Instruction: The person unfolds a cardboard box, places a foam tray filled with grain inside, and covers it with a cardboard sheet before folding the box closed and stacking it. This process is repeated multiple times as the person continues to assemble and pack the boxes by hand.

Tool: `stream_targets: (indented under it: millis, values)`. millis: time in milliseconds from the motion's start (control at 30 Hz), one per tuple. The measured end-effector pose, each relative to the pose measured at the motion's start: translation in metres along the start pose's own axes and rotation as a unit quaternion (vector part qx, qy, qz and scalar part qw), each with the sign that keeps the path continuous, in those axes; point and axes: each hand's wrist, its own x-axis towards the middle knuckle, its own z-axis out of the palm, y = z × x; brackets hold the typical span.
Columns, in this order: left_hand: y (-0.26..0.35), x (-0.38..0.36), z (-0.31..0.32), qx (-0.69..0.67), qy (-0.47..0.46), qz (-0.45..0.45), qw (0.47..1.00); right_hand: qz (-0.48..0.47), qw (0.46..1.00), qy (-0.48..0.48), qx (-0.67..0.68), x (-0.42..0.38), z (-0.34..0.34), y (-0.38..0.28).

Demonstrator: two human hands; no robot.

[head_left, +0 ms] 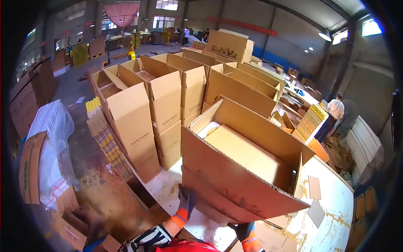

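Observation:
A large open cardboard box [239, 185] stands right in front of me, tilted, its top flaps up. Inside it lies a flat cardboard piece [247, 145], with something pale beside it at the far left corner. My left hand [186, 200], in a dark glove with an orange cuff, grips the box at its lower left edge. At the near bottom edge my right hand [243, 231], gloved alike, holds the box from below; its fingertips are hidden beneath the cardboard. Under the box is a white tabletop [331, 210].
Several open cardboard boxes [130, 126] stand stacked in rows beyond the held box. Two flat card pieces [315, 187] lie on the table at right. Yellowish stacked trays [310, 122] stand near a person [334, 111]. Plastic-wrapped stacks [50, 143] stand at left.

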Motion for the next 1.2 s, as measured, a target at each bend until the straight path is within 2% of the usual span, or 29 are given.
stream_targets:
  millis: [67,133,167,200,233,267,300,333,367,400,433,500,567,600,633,667,733,767,800,833,867,900,933,1000,1033,1067,1100,1133,1200]
  values:
    - [0.011,0.037,0.006,0.018,-0.005,-0.012,1.0,0.024,0.997,0.002,0.079,0.028,0.018,0.01]
    - [0.089,0.048,0.024,-0.032,-0.036,-0.11,0.993,0.038,0.993,0.007,0.115,0.061,0.028,-0.006]
    - [0.103,0.063,0.029,-0.031,-0.038,-0.115,0.992,0.122,0.912,0.044,0.389,0.07,0.048,0.008]
    - [0.111,0.077,0.033,-0.028,-0.04,-0.12,0.992,0.2,0.828,0.052,0.522,0.088,0.053,0.018]
    - [0.118,0.089,0.035,-0.023,-0.044,-0.126,0.991,0.27,0.716,0.06,0.641,0.106,0.052,0.014]
    - [0.122,0.104,0.036,-0.039,-0.073,-0.141,0.986,0.274,0.794,0.076,0.537,0.121,0.06,0.005]
    - [0.118,0.117,0.036,-0.032,-0.109,-0.143,0.983,0.274,0.779,0.078,0.559,0.134,0.065,0.012]
    - [0.108,0.134,0.035,-0.024,-0.147,-0.146,0.978,0.234,0.828,0.09,0.502,0.146,0.069,0.003]
    - [0.096,0.15,0.033,-0.015,-0.186,-0.152,0.971,0.247,0.816,0.096,0.514,0.154,0.074,0.009]
    - [0.08,0.164,0.022,0.07,-0.24,-0.06,0.966,0.26,0.804,0.101,0.525,0.162,0.078,0.016]
    - [0.063,0.178,0.011,0.147,-0.274,0.04,0.949,0.314,0.725,0.103,0.604,0.168,0.082,0.04]
    - [0.062,0.199,0.003,0.058,-0.27,-0.006,0.961,0.3,0.763,0.129,0.558,0.18,0.084,0.028]
    - [0.052,0.214,0.002,-0.019,-0.272,-0.076,0.959,0.343,0.754,0.13,0.545,0.19,0.083,0.013]
    - [0.05,0.22,-0.001,-0.018,-0.247,-0.084,0.965,0.366,0.748,0.128,0.54,0.195,0.083,0.007]
    - [0.046,0.228,0.001,-0.017,-0.223,-0.09,0.971,0.383,0.741,0.129,0.537,0.198,0.081,0.001]
    - [0.019,0.234,0.005,0.051,-0.234,0.001,0.971,0.346,0.774,0.151,0.509,0.198,0.085,-0.001]
    - [0.024,0.245,-0.008,0.03,-0.192,-0.03,0.98,0.374,0.755,0.14,0.52,0.201,0.088,0.014]
    - [0.044,0.249,-0.01,-0.038,-0.157,-0.172,0.972,0.331,0.761,0.124,0.543,0.191,0.081,0.015]
    - [0.02,0.285,-0.026,-0.081,-0.172,-0.149,0.97,0.316,0.788,0.152,0.506,0.18,0.074,0.007]
    - [0.024,0.273,-0.026,-0.091,-0.171,-0.139,0.971,0.303,0.812,0.174,0.468,0.165,0.071,0.003]
    - [0.03,0.26,-0.025,-0.1,-0.17,-0.129,0.972,0.29,0.864,0.183,0.368,0.141,0.072,0.015]
    - [0.076,0.209,0.0,-0.078,-0.156,-0.129,0.976,0.275,0.907,0.182,0.262,0.115,0.071,0.026]
    - [0.057,0.223,-0.01,-0.076,-0.129,-0.105,0.983,0.29,0.908,0.193,0.234,0.085,0.055,0.016]
    - [0.051,0.184,-0.003,-0.058,-0.053,-0.154,0.985,0.323,0.877,0.248,0.253,0.013,0.049,0.044]
    - [0.028,0.179,-0.018,-0.053,-0.062,-0.18,0.98,0.351,0.833,0.286,0.318,-0.024,0.041,0.062]
    - [0.006,0.156,-0.021,-0.026,-0.117,-0.216,0.969,0.353,0.837,0.319,0.269,-0.06,0.025,0.079]
    - [-0.009,0.119,-0.017,0.0,-0.171,-0.249,0.953,0.435,0.722,0.359,0.401,-0.084,-0.005,0.079]
    - [-0.006,0.076,0.003,0.046,-0.236,-0.259,0.935,0.401,0.717,0.429,0.376,-0.12,-0.012,0.123]
    - [-0.007,0.012,0.061,0.109,-0.351,-0.297,0.881,0.442,0.708,0.445,0.323,-0.137,-0.075,0.155]
